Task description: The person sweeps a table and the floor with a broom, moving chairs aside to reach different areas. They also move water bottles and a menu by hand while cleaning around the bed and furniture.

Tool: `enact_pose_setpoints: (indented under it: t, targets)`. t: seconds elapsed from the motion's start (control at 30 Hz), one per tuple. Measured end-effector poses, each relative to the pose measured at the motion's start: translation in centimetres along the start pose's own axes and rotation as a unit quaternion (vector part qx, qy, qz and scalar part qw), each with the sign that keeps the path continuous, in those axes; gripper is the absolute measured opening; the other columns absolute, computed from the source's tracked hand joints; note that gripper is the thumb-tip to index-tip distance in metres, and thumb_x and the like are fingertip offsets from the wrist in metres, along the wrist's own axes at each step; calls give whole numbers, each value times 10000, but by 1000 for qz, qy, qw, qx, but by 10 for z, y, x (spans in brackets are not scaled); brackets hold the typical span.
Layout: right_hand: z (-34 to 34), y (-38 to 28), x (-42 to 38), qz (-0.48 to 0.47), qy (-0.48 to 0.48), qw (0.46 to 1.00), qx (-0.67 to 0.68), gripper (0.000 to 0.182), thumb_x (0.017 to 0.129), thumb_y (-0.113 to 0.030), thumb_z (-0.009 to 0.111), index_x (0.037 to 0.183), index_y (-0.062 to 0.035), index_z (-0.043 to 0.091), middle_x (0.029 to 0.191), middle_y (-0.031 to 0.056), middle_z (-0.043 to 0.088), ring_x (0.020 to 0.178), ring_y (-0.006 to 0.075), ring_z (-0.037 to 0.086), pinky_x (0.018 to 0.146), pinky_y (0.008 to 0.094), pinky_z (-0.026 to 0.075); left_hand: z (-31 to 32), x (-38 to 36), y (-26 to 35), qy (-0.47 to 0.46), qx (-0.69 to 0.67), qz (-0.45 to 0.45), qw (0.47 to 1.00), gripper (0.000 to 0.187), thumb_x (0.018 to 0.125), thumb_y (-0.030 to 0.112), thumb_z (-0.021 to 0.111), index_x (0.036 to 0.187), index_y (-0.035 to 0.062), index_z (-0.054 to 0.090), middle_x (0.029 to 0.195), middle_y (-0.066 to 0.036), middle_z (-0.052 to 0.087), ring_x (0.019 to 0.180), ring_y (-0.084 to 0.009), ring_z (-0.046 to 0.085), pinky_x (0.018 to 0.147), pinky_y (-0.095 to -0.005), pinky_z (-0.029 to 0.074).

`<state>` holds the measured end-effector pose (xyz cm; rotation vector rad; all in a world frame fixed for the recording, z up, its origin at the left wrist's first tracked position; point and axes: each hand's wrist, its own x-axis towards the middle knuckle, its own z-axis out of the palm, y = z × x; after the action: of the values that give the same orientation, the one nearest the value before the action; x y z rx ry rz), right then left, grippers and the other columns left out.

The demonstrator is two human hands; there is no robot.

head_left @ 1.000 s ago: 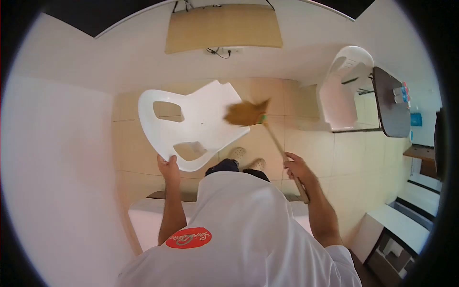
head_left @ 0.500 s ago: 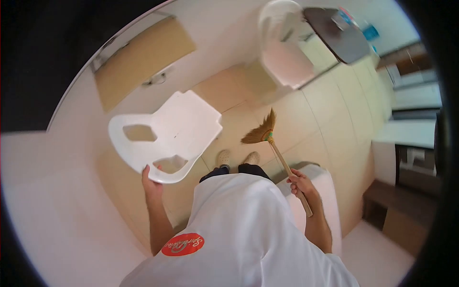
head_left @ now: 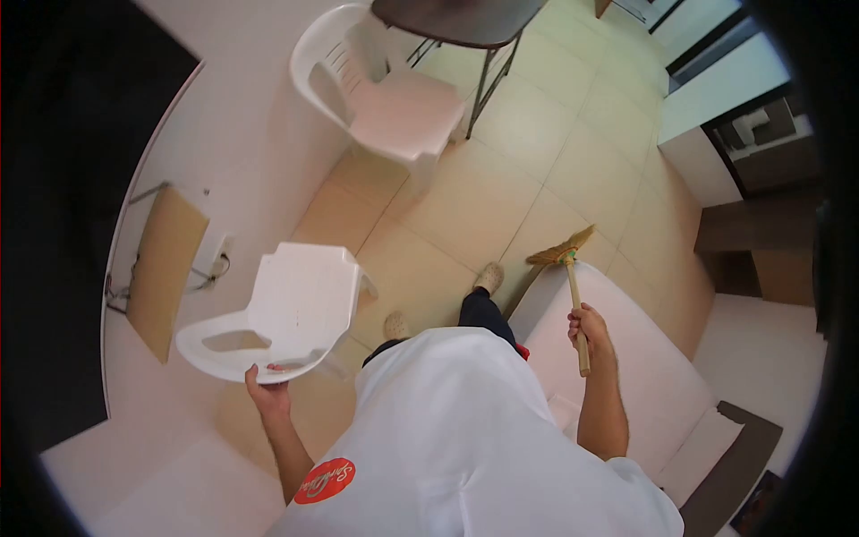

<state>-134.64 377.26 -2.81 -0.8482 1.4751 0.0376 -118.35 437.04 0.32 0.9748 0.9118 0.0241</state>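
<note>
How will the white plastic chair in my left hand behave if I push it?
This plastic chair is probably stiff, since it looks moulded in one piece. It seems light, as the left hand alone holds its rim. Pushed there, it may swivel: the grip is off-centre.

The picture's top edge cuts off part of the dark table (head_left: pixel 461 20).

- The straw-bristled broom with the pale handle (head_left: pixel 578 300) moved from the seat of the white plastic armchair (head_left: pixel 300 300) to the near corner of the white bed (head_left: pixel 626 327).
- The beige perforated clogs (head_left: pixel 489 277) stepped wider apart.
- The view rotated; the dark-topped folding table (head_left: pixel 456 20) shifted from right to top.
</note>
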Motion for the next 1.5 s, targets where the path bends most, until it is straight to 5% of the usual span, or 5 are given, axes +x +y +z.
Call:
enact_pose_setpoints:
  t: [0.43, 0.63, 0.9, 1.37, 1.5]
  targets:
    - [-76, -209, 132, -9, -57, 998, 22, 579, 844, -10, 488, 1370, -100, 263, 746, 44, 506, 509, 65, 432, 374, 199, 377, 156, -51, -82, 31, 107, -11, 994, 389, 763, 377, 580, 984, 75, 472, 677, -7, 440, 601, -123, 470, 581, -291, 446]
    - [-64, -307, 185, -1, -71, 997, 38, 641, 844, -6, 488, 1414, -107, 214, 796, 61, 523, 510, 63, 439, 381, 195, 383, 223, -55, -160, 55, 222, -69, 971, 425, 779, 310, 585, 1132, 152, 409, 815, -20, 430, 680, -141, 456, 588, -327, 446]
    - [-80, -422, 252, -31, -34, 998, -37, 575, 841, -21, 499, 1378, -56, 295, 767, 56, 517, 504, 76, 444, 385, 226, 401, 412, -118, -262, -125, 433, 10, 893, 932, 706, 32, 567, 1426, 312, 46, 1378, -164, 256, 1217, -374, 381, 860, -534, 468]
    - [-240, -556, 412, 119, 57, 991, 15, 43, 864, -69, 458, 907, -74, 460, 723, 28, 500, 485, 58, 422, 376, 191, 394, 586, -160, -411, -152, 448, 7, 881, 983, 712, 47, 556, 1447, 278, -54, 1374, -168, 302, 1194, -347, 406, 823, -509, 478]
    - [-306, -632, 478, 99, 58, 993, 11, 205, 850, -23, 477, 1045, -84, 488, 723, 37, 498, 505, 76, 431, 398, 216, 400, 630, -185, -481, -145, 429, 5, 892, 999, 715, 54, 552, 1453, 274, -84, 1381, -166, 307, 1192, -338, 409, 817, -501, 480]
